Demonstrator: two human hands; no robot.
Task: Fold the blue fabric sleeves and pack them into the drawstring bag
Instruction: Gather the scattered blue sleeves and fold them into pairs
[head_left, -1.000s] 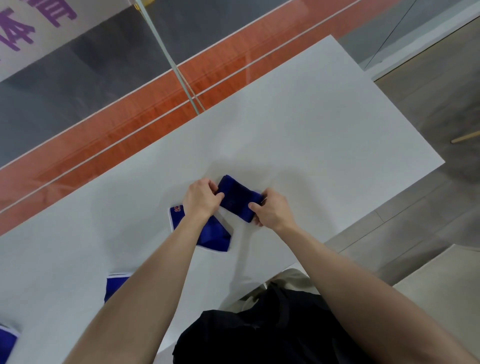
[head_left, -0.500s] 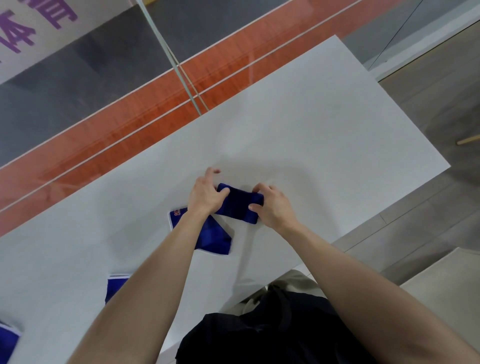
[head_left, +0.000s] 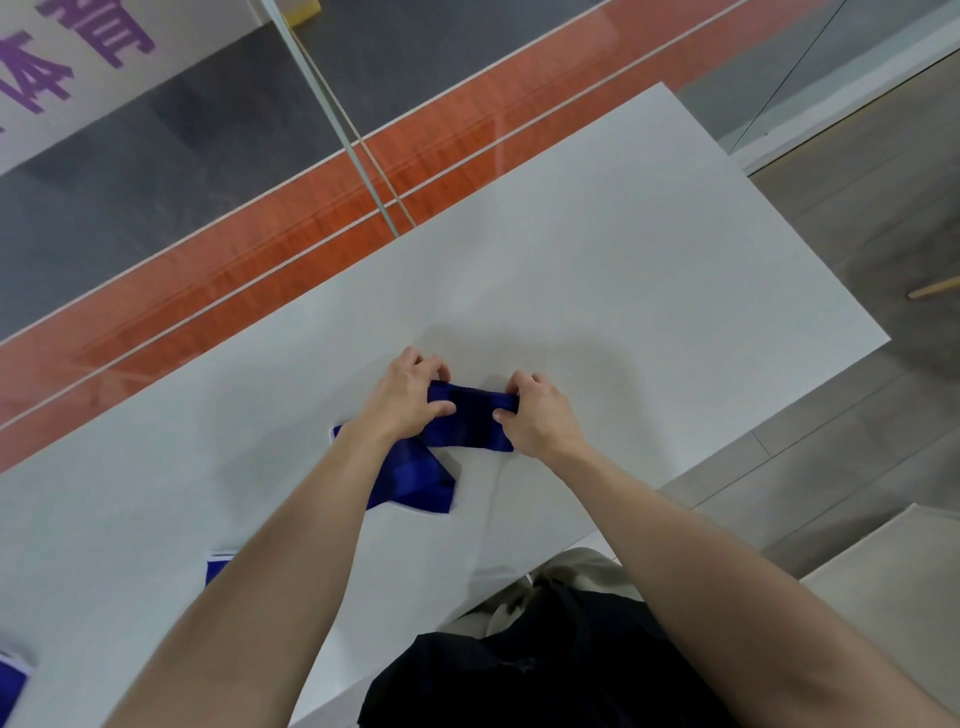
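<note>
Sleeve (head_left: 470, 418) of blue fabric, folded into a short band, lies on the white worktop (head_left: 623, 260), held at both ends. The left hand (head_left: 408, 400) pinches one end between thumb and curled fingers, and the right hand (head_left: 537, 415) pinches the other. A second blue piece (head_left: 415, 480) lies just beside it, partly under the left wrist. A third blue piece (head_left: 215, 569) shows by the left forearm.

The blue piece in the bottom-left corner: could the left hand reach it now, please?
Probably, once freed: the left hand grips the folded sleeve; flat table leads to the blue piece.
</note>
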